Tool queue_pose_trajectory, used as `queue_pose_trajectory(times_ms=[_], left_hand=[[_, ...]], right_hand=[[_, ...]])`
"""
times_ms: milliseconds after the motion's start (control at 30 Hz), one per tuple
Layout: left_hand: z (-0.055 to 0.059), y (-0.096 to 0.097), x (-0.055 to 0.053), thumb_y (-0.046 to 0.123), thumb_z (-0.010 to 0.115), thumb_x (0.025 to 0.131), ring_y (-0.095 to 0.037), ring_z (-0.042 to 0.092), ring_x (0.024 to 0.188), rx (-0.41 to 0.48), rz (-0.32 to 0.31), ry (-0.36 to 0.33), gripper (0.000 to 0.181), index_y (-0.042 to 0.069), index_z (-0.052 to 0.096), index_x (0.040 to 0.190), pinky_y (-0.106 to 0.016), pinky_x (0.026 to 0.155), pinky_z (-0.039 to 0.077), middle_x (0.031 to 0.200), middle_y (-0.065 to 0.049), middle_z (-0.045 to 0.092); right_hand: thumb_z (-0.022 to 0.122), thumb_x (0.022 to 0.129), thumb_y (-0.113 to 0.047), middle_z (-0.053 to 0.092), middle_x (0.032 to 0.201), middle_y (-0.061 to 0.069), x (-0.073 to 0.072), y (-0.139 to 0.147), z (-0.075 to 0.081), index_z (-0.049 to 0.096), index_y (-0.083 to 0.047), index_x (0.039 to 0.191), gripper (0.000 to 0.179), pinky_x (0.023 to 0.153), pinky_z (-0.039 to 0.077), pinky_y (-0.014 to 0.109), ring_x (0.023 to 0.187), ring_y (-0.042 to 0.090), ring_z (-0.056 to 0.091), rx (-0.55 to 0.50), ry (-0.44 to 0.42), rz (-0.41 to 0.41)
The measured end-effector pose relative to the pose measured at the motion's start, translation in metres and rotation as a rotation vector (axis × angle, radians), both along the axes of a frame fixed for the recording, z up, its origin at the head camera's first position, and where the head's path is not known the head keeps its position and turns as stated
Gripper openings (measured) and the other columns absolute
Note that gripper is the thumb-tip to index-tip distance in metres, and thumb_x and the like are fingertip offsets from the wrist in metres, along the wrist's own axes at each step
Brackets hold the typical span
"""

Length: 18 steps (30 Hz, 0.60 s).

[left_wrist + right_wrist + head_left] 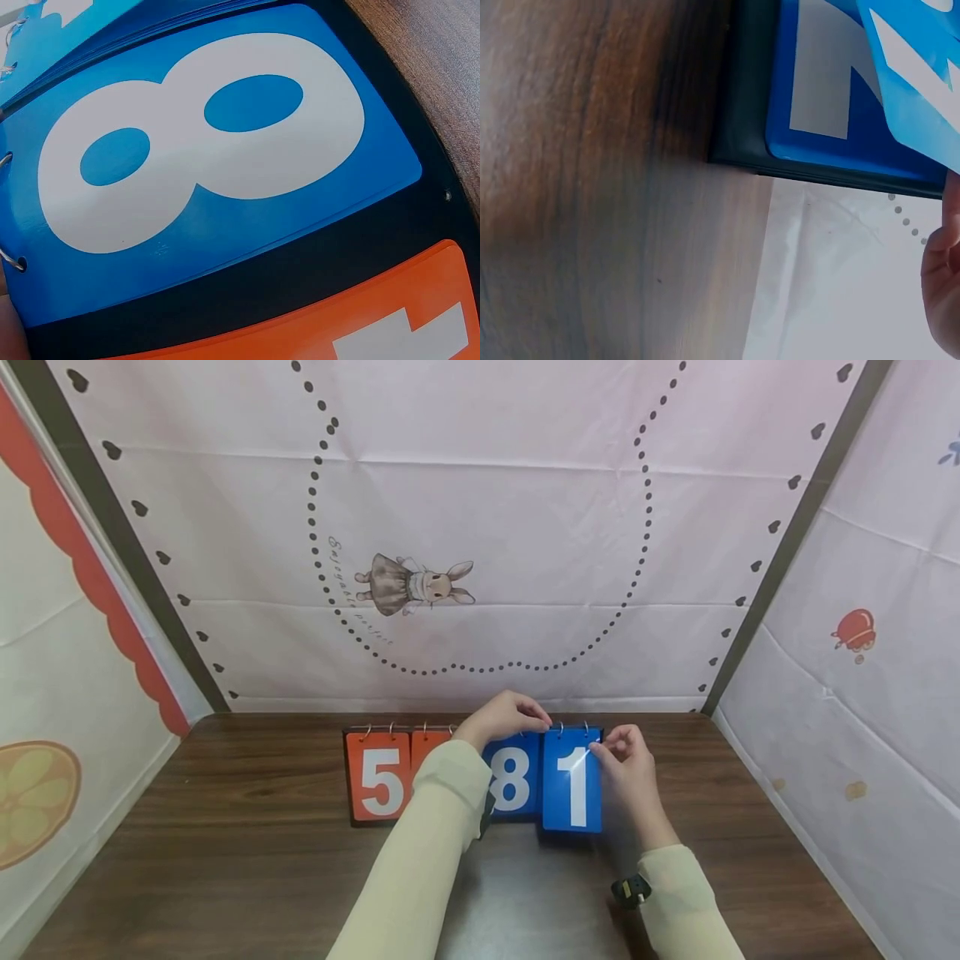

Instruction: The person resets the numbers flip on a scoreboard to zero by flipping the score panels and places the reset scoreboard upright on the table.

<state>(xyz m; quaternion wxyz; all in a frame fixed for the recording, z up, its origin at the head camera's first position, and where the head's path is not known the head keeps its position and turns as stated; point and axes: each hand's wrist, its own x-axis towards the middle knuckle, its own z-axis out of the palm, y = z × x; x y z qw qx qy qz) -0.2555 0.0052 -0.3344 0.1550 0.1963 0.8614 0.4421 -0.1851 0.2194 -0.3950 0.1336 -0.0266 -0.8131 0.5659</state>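
A flip scoreboard (381, 822) stands at the back of the table, with orange and blue number cards on metal rings. My left hand (504, 716) holds its top edge by the blue rings; only a sliver of this hand (10, 330) shows in the left wrist view. My right hand (632, 772) pinches the right side of the blue "1" card (558, 785), which is tipped forward off the stack. Beneath the lifted card (922, 112), the right wrist view shows another blue card (821, 146) with part of a white digit. The blue "8" card (262, 165) lies flat.
An orange "5" card (380, 777) is at the left end of the scoreboard; my left forearm covers most of the orange card (429, 747) beside it. The brown wooden table (247, 860) meets a printed cloth wall (487, 552) behind. Cloth also hangs on both sides.
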Motion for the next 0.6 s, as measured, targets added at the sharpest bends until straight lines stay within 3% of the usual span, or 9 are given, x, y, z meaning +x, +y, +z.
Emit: queue_pose_trajectory(times_ms=[233, 367, 467, 533, 600], left_hand=[[0.0, 0.0, 0.0, 0.03, 0.066, 0.087, -0.016, 0.054, 0.096, 0.006, -0.008, 0.005, 0.014, 0.019, 0.07, 0.094, -0.039, 0.092, 0.042, 0.096, 0.005, 0.065], [0.0, -0.001, 0.0, 0.03, 0.068, 0.084, -0.016, 0.055, 0.092, 0.01, -0.012, 0.003, 0.014, 0.019, 0.07, 0.093, -0.036, 0.089, 0.045, 0.093, 0.006, 0.065], [0.001, -0.001, -0.001, 0.03, 0.069, 0.084, -0.016, 0.055, 0.093, 0.009, -0.005, 0.003, 0.016, 0.018, 0.068, 0.095, -0.035, 0.089, 0.046, 0.096, 0.004, 0.064], [0.001, -0.001, -0.001, 0.035, 0.066, 0.085, -0.018, 0.054, 0.099, 0.004, 0.009, -0.006, 0.023, 0.018, 0.066, 0.1, -0.038, 0.091, 0.044, 0.103, 0.001, 0.062], [0.001, -0.001, -0.001, 0.042, 0.06, 0.089, -0.021, 0.052, 0.106, -0.023, 0.025, -0.015, 0.033, 0.017, 0.063, 0.11, -0.041, 0.094, 0.042, 0.113, -0.002, 0.06]], right_hand=[[0.063, 0.089, -0.018, 0.062, 0.083, 0.012, -0.002, -0.001, -0.003, 0.045, -0.008, 0.099, 0.022, 0.057, 0.049, 0.022, 0.069, 0.024, 0.054, 0.177, 0.066, -0.03], [0.064, 0.087, -0.021, 0.061, 0.081, 0.01, -0.004, -0.001, -0.004, 0.046, -0.008, 0.098, 0.024, 0.058, 0.048, 0.021, 0.069, 0.023, 0.054, 0.22, 0.074, -0.06], [0.067, 0.085, -0.024, 0.056, 0.078, 0.009, -0.004, 0.001, -0.001, 0.046, -0.007, 0.098, 0.03, 0.057, 0.044, 0.019, 0.068, 0.02, 0.05, 0.152, 0.088, -0.061], [0.067, 0.086, -0.023, 0.049, 0.079, 0.008, -0.003, 0.001, 0.01, 0.046, -0.004, 0.1, 0.032, 0.058, 0.04, 0.019, 0.071, 0.018, 0.046, 0.038, 0.087, -0.053], [0.063, 0.089, -0.026, 0.047, 0.088, 0.009, -0.009, 0.003, 0.017, 0.046, 0.0, 0.107, 0.036, 0.067, 0.04, 0.022, 0.08, 0.018, 0.045, -0.073, 0.063, -0.022]])
